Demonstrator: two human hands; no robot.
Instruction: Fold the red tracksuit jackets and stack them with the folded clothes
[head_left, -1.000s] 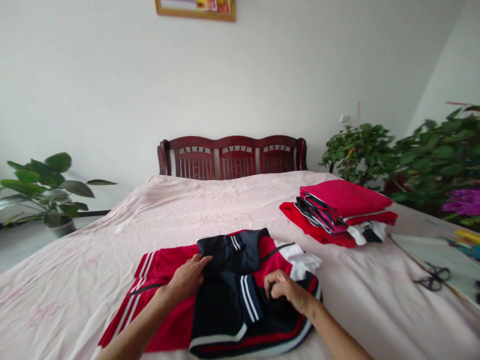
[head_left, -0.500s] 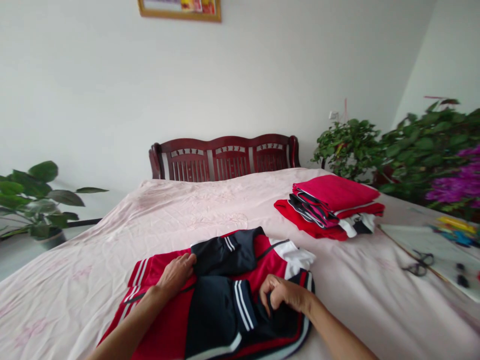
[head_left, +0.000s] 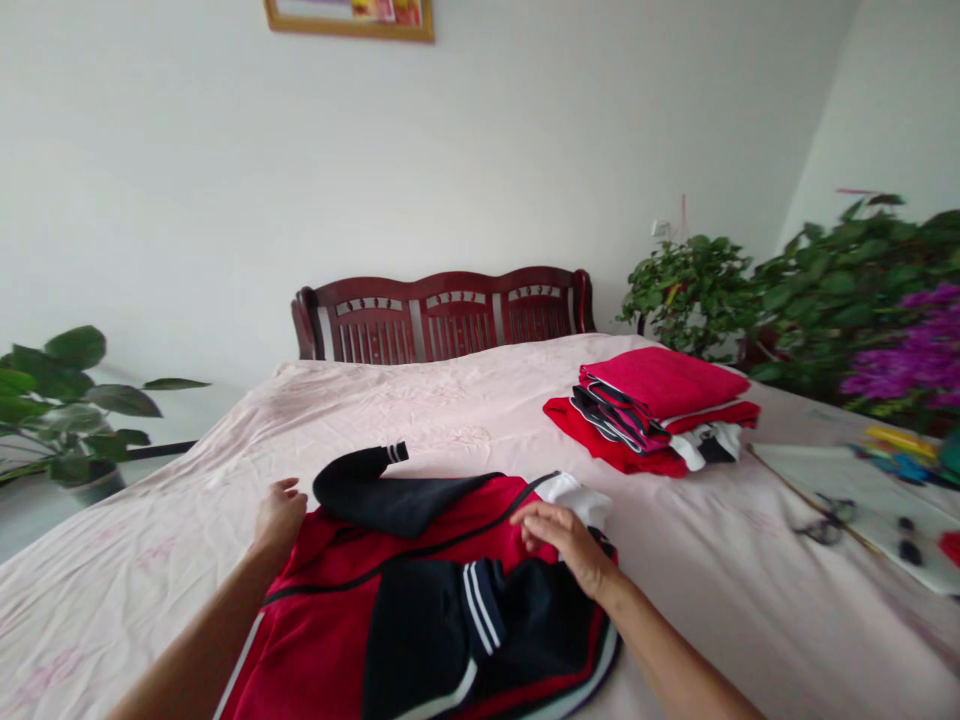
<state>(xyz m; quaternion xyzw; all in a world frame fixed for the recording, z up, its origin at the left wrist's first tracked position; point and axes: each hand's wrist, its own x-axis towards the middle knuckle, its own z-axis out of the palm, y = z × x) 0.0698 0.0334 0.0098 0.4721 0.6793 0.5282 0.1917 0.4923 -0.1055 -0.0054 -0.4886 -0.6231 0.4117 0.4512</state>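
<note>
A red and dark navy sports jacket [head_left: 420, 590] with white stripes lies on the pink bedsheet [head_left: 450, 410] in front of me. One navy sleeve [head_left: 375, 485] is flipped up and out toward the head of the bed. My left hand [head_left: 279, 517] rests at the jacket's upper left edge, fingers curled over the red cloth. My right hand [head_left: 564, 538] lies flat and open on the jacket near its white collar [head_left: 574, 492].
A stack of folded red, navy and white clothes [head_left: 656, 410] sits at the right of the bed. Scissors [head_left: 821, 525] and coloured items lie on a sheet at the far right. Potted plants [head_left: 825, 290] stand right, another plant [head_left: 67, 410] left. A wooden headboard [head_left: 439, 315] is behind.
The navy sleeve has swung up and away toward the headboard. My left hand moved left to the jacket's edge. My right hand opened and moved up toward the collar.
</note>
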